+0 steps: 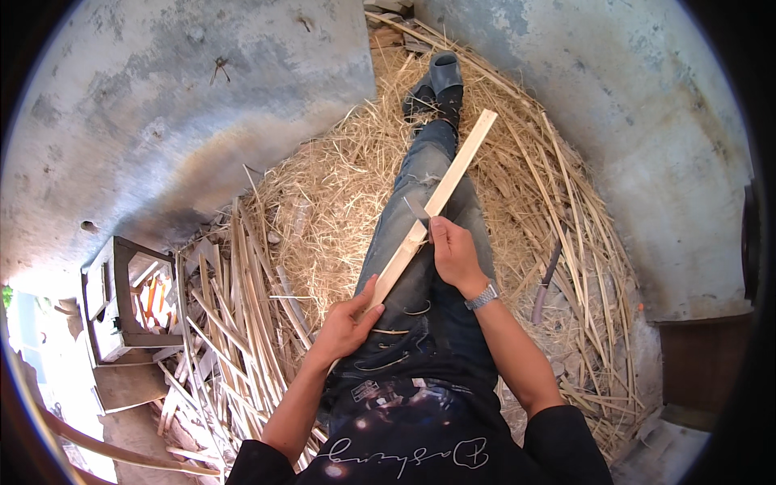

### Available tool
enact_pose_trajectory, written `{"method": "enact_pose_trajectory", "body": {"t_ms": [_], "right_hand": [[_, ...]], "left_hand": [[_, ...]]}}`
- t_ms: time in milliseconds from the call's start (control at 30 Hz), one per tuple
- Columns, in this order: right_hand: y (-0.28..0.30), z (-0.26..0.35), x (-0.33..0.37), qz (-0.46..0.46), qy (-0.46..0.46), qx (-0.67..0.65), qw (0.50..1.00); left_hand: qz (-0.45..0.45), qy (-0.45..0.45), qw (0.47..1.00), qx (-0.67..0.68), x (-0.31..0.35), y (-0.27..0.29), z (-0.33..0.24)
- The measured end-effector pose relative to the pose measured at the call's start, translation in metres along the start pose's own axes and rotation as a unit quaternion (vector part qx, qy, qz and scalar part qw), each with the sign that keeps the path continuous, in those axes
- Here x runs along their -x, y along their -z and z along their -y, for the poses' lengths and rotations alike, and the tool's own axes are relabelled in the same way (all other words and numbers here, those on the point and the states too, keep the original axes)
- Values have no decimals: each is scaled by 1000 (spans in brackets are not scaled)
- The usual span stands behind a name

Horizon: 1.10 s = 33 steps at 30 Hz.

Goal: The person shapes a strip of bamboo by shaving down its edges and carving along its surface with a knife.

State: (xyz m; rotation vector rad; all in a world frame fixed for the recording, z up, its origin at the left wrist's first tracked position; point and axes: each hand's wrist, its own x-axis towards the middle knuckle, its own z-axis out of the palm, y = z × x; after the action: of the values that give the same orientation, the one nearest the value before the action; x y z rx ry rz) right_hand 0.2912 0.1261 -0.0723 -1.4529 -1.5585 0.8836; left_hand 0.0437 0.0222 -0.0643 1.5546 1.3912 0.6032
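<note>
A long pale strip of split bamboo or wood (462, 162) lies slantwise above my outstretched legs, its far end near my shins. My left hand (346, 326) is closed round its near end, thumb along the strip. My right hand (454, 252), with a metal watch (482, 297) on the wrist, is closed beside the middle of the strip. A short knife blade (415, 208) sticks out from this hand and crosses the strip; the knife's handle is hidden in the fist. Near the blade, the strip's surface looks notched or partly shaved.
Straw-like shavings (323, 202) cover the floor round my legs. Many long strips (242, 299) lie piled at left, others (582, 210) curve along the right wall. A dark blade with a brownish handle (540, 303) lies at right. An open-fronted box frame (129, 299) stands left.
</note>
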Motion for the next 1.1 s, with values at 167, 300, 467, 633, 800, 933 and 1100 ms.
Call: {"method": "enact_pose_trajectory", "body": {"t_ms": [167,300,467,633,800,933,1100], "right_hand": [[-15,-20,4,-47,33,56,997],[-23,-26,16,-25,30,26,999],[-14,-27,12,63,10,0,998],[-18,-33,24,195,66,-22,978],[-3,-52,19,99,-185,-375,903],[-2,-16,13,-19,-38,-74,996],[6,7,2,6,4,51,999]], "left_hand": [[-2,-5,1000,7,-6,-4,-2],[33,44,995,84,-14,-3,-4],[63,64,976,197,-21,-9,18],[79,114,963,232,-39,-6,6],[44,52,984,163,-29,-7,14],[-21,-32,998,57,-21,-15,3],[-23,10,999,-43,-19,-14,-16]]}}
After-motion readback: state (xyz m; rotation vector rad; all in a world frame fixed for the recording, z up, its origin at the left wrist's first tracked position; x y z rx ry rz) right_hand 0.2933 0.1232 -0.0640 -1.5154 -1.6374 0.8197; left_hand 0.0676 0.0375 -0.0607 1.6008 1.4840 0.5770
